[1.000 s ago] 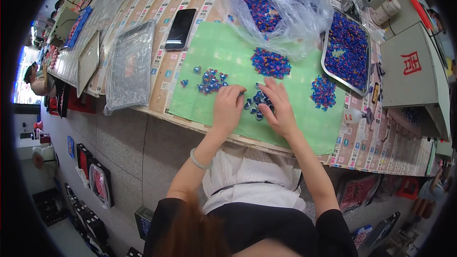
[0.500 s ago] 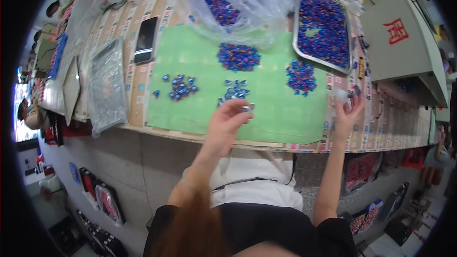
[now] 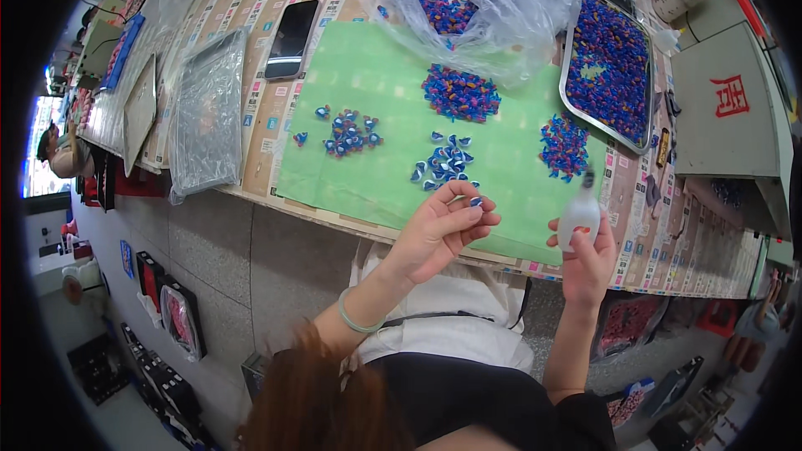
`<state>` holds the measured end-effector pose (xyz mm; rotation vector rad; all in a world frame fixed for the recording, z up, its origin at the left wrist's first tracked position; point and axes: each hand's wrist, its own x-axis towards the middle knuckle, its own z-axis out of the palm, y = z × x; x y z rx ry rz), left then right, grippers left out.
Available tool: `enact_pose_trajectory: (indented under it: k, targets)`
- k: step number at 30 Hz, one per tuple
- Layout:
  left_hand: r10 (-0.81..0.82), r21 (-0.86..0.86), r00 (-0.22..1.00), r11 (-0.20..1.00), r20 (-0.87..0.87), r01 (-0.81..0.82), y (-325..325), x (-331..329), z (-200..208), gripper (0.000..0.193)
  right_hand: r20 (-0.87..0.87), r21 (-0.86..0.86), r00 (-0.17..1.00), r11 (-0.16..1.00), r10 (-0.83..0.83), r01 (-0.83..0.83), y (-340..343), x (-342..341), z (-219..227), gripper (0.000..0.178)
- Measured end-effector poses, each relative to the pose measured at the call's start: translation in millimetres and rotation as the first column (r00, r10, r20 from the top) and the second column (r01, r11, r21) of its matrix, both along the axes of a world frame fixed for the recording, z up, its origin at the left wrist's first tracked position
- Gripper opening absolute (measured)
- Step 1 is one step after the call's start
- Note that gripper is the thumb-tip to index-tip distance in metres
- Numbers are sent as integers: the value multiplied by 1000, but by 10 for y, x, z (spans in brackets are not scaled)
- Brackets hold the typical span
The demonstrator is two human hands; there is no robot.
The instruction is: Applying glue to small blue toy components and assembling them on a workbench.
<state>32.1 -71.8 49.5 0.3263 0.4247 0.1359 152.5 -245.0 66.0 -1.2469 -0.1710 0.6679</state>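
Observation:
Between the thumb and fingers of my left hand (image 3: 439, 228) is a small blue-and-white piece (image 3: 475, 202), pinched just over the near edge of the green mat (image 3: 359, 179). My right hand (image 3: 585, 263) grips a small white squeeze bottle (image 3: 580, 215), upright with its dark tip pointing away from me. Just beyond my left hand lies a cluster of blue-and-white pieces (image 3: 447, 159). Left of it sits a group of blue pieces with reddish parts (image 3: 347, 132). Two piles of small multicoloured pieces, a middle one (image 3: 461, 93) and a right one (image 3: 565, 146), lie farther back.
A metal tray (image 3: 647, 138) full of multicoloured pieces stands at the back right, beside a grey metal box (image 3: 718, 134). Clear plastic bags (image 3: 518, 25) cover more pieces at the back. A phone (image 3: 291, 40) and a plastic-wrapped tray (image 3: 209, 113) lie to the left.
My right hand has come in from the table's right side, now with the bottle upright in its grip. My left hand keeps its pinch on the small piece. The whole view has shifted.

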Motion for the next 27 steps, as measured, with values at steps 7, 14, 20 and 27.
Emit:
enact_pose_trajectory:
  k: [7,14,20,27]
  targets:
    - [15,-125,1000,992,3,-15,11,-54,-3,20,-63,19,998,1000,0,1,154,-206,207,34]
    - [25,-155,999,988,-31,-30,-18,-82,-57,21,144,112,981,987,-129,114,166,-268,237,40]
    - [2,-191,1000,982,-14,-4,-38,-84,-21,22,437,84,872,975,-221,205,199,-336,316,42]
    - [-24,-178,999,984,-40,16,-55,-91,14,21,520,51,828,976,-208,213,187,-374,341,45]
